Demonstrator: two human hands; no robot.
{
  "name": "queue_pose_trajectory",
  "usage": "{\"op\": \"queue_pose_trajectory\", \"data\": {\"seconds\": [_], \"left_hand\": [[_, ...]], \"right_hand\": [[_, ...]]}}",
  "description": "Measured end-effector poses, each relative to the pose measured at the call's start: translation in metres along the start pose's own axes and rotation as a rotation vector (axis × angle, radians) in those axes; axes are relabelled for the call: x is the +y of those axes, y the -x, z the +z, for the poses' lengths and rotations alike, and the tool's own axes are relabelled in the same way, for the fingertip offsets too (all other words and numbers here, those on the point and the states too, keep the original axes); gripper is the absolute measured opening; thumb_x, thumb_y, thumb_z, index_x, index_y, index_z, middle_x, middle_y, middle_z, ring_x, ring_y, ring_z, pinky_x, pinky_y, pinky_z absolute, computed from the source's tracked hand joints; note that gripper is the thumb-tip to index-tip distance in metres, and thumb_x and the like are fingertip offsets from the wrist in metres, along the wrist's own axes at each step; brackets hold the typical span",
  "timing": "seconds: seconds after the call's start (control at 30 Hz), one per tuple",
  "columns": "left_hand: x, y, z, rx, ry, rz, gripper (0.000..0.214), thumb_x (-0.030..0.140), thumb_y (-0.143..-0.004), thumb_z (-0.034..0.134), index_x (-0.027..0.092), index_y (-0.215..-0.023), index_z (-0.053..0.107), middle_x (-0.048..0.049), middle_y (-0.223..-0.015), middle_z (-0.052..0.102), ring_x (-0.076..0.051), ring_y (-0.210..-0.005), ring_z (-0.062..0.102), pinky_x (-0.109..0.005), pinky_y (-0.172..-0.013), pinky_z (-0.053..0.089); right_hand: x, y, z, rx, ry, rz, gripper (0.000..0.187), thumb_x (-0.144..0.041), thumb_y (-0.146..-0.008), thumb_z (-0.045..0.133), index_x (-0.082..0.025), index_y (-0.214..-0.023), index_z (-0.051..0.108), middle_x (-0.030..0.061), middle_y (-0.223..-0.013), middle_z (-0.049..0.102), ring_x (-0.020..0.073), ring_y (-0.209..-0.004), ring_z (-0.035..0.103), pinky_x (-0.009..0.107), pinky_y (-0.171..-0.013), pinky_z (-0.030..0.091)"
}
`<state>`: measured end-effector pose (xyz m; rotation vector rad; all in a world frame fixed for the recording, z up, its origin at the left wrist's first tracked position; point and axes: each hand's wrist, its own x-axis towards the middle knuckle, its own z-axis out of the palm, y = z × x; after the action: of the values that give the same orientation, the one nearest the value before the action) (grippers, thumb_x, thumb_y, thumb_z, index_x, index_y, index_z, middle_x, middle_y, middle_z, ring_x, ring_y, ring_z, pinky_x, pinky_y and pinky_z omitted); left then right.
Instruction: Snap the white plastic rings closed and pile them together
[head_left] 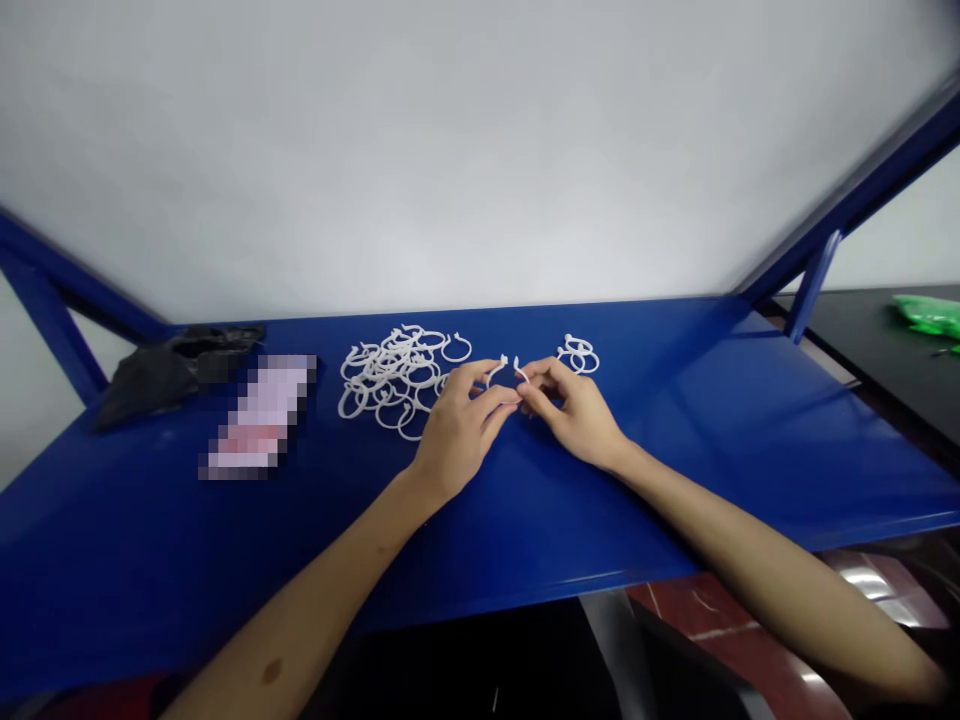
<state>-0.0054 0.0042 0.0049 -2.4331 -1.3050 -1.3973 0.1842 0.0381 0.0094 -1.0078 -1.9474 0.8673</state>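
Bare forearms lead to the left hand and right hand, both pinching one open white ring between them, just right of the heap of white rings, the ring's gap facing away from the forearms and the left hand nearer this heap.

My left forearm, bare, with a dark spot on it, slants up and inward from below; my right forearm, bare too, comes in from the lower right. My left hand and right hand face each other, backs outward, fingers bent, each in a pinch. Their fingertips nearly meet; I can't tell whether they touch.
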Motion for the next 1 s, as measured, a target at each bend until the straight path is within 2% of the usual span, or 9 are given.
{"op": "queue_pose_trajectory", "data": {"seconds": [0.07,0.17,0.27,0.37,0.5,0.6,0.77,1.0], "left_hand": [[0.0018,0.003,0.0047,-0.031,0.101,-0.065,0.009,0.017,-0.093,0.063,0.022,-0.101,0.064,-0.0063,-0.11,0.067,-0.019,-0.099,0.066,-0.037,-0.088,0.057],[0.0056,0.005,0.0076,-0.045,0.249,-0.264,0.017,0.018,-0.093,0.063,0.022,-0.108,0.057,-0.0041,-0.104,0.073,-0.016,-0.092,0.071,-0.033,-0.083,0.058],[0.0083,0.004,0.0062,-0.003,0.369,-0.433,0.009,0.023,-0.098,0.056,0.023,-0.106,0.05,-0.0029,-0.101,0.076,-0.016,-0.089,0.074,-0.031,-0.082,0.059],[0.0076,0.0014,0.0032,-0.001,0.408,-0.513,0.007,0.027,-0.101,0.052,0.024,-0.107,0.049,-0.001,-0.091,0.077,-0.017,-0.087,0.076,-0.031,-0.08,0.059],[0.0061,0.0003,0.0018,-0.049,0.402,-0.491,0.009,0.025,-0.101,0.05,0.025,-0.108,0.056,-0.0002,-0.089,0.079,-0.017,-0.088,0.076,-0.03,-0.081,0.06],[0.0065,0.0024,0.0025,-0.034,0.377,-0.441,0.01,0.021,-0.101,0.049,0.024,-0.104,0.058,-0.0003,-0.095,0.079,-0.016,-0.089,0.076,-0.028,-0.08,0.059],[0.0062,0.0058,0.0019,-0.024,0.248,-0.319,0.012,0.019,-0.1,0.047,0.023,-0.102,0.059,-0.0009,-0.092,0.078,-0.016,-0.084,0.076,-0.027,-0.073,0.058],[0.0047,0.0055,0.0011,-0.053,0.159,-0.202,0.013,0.016,-0.1,0.046,0.022,-0.104,0.056,-0.0015,-0.088,0.077,-0.016,-0.082,0.074,-0.028,-0.072,0.057]], "right_hand": [[-0.0082,0.0038,0.0064,0.021,-0.025,0.006,0.018,-0.038,-0.099,0.054,-0.022,-0.106,0.059,-0.0006,-0.076,0.069,0.0143,-0.068,0.067,0.029,-0.066,0.055],[-0.012,0.0049,0.0072,0.062,0.059,-0.036,0.015,-0.033,-0.098,0.055,-0.021,-0.107,0.061,-0.0001,-0.077,0.07,0.0135,-0.067,0.066,0.026,-0.061,0.053],[-0.0098,0.0053,0.006,0.106,0.167,-0.113,0.017,-0.028,-0.098,0.054,-0.02,-0.111,0.063,0.001,-0.081,0.071,0.0133,-0.069,0.066,0.025,-0.06,0.052],[-0.0067,0.007,0.0064,0.114,0.204,-0.179,0.022,-0.026,-0.098,0.054,-0.019,-0.119,0.06,0.0008,-0.082,0.071,0.0128,-0.068,0.066,0.024,-0.06,0.053],[-0.0064,0.0073,0.0054,0.067,0.206,-0.242,0.016,-0.025,-0.099,0.055,-0.019,-0.11,0.065,0.003,-0.088,0.073,0.0131,-0.071,0.067,0.025,-0.063,0.054],[-0.0077,0.0065,0.0034,0.015,0.198,-0.272,0.015,-0.024,-0.1,0.054,-0.019,-0.105,0.067,0.0037,-0.09,0.073,0.0146,-0.076,0.069,0.027,-0.069,0.055],[-0.0059,0.0088,0.0033,-0.026,0.204,-0.354,0.02,-0.021,-0.101,0.052,-0.021,-0.114,0.067,0.0048,-0.098,0.073,0.0159,-0.085,0.069,0.029,-0.077,0.056],[-0.0057,0.0094,0.0027,0.031,0.266,-0.409,0.023,-0.018,-0.101,0.053,-0.021,-0.118,0.067,0.005,-0.092,0.071,0.0162,-0.082,0.067,0.03,-0.074,0.055]]}}
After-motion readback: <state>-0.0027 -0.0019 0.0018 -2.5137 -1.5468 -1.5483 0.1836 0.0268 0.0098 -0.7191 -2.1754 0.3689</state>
